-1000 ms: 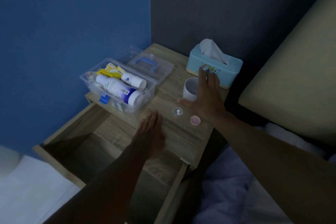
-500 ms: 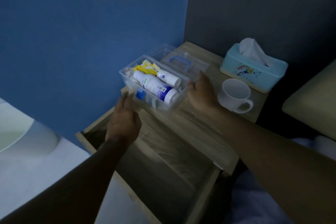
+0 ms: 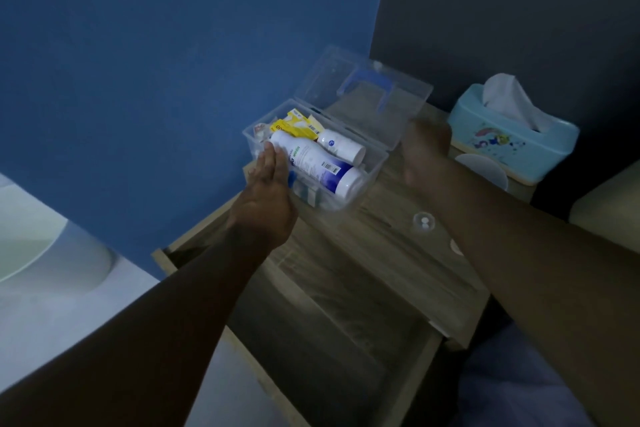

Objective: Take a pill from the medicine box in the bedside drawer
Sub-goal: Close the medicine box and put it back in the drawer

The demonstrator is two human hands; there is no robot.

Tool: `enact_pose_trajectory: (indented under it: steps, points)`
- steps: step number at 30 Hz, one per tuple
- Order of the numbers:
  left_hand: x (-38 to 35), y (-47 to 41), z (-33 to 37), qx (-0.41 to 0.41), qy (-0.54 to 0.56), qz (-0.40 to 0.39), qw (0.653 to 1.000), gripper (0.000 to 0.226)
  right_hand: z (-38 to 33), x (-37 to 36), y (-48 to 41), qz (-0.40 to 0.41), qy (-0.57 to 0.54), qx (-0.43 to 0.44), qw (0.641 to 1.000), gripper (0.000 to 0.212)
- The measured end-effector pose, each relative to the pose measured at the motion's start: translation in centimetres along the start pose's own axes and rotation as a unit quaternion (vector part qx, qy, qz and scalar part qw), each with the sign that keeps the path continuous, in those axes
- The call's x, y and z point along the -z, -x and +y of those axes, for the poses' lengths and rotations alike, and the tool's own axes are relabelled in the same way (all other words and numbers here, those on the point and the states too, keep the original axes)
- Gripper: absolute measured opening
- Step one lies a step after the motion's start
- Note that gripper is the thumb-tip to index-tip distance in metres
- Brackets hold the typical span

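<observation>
The clear medicine box [image 3: 372,168] stands on the bedside table's [image 3: 374,246] left end, holding white bottles [image 3: 311,163] and a yellow packet. Its lid [image 3: 367,87], with a blue handle, is tilted up behind it. My left hand [image 3: 266,191] lies against the box's front left wall, fingers straight. My right hand [image 3: 426,146], blurred, is curled at the lid's right end. A small clear cap with two white pills [image 3: 423,220] sits on the tabletop, just left of my right forearm. The drawer [image 3: 329,322] below is pulled open.
A white cup [image 3: 481,166] is half hidden behind my right wrist, with a light blue tissue box [image 3: 512,139] behind it. My forearm partly covers a pink cap [image 3: 456,248]. The bed [image 3: 606,204] is at the right, a blue wall at the left.
Both hands moved from the tabletop to the box. My left hand now rests on its front wall, my right hand is at the lid, and the lid has risen from lying flat.
</observation>
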State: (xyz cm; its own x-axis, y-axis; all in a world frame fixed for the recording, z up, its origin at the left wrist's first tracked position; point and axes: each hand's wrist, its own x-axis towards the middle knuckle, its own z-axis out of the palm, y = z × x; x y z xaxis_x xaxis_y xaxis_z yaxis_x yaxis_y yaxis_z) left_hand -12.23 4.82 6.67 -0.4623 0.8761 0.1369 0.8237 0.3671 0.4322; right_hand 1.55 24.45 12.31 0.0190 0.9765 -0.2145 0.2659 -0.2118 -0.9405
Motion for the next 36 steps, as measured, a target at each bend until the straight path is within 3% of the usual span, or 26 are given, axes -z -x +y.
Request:
enact_pose_trajectory:
  steps: [2, 5, 9, 16, 20, 28, 36]
  points:
    - [0.2, 0.0, -0.1, -0.004, -0.002, -0.007, 1.000, 0.077, -0.1, -0.1, 0.9, 0.014, -0.033, 0.077, 0.996, 0.054]
    - [0.2, -0.2, -0.2, 0.002, 0.003, -0.025, 1.000, 0.080, -0.1, 0.0, 2.6, -0.037, 0.053, 0.247, 0.967, 0.065]
    - [0.0, -0.1, -0.4, -0.013, 0.003, -0.025, 1.000, 0.084, 0.7, 0.7, 4.6, -0.104, 0.141, 0.398, 0.900, 0.055]
    - [-1.5, 1.5, -1.1, 0.084, -0.022, -0.029, 0.996, 0.088, 3.8, 1.9, 8.4, -0.202, 0.250, 0.424, 0.847, 0.065]
    - [-1.5, 1.6, -1.5, 0.115, 0.004, -0.042, 0.993, 0.087, 4.9, 2.6, 9.4, -0.225, 0.344, 0.474, 0.779, 0.068]
    - [-1.4, 0.6, -0.7, 0.114, 0.038, -0.039, 0.992, 0.054, 6.4, 2.2, 10.0, -0.171, 0.462, 0.545, 0.679, 0.063]
    - [-1.1, -0.6, 0.1, 0.227, 0.272, 0.046, 0.934, 0.026, 6.1, 1.8, 10.0, -0.143, 0.451, 0.549, 0.690, 0.046]
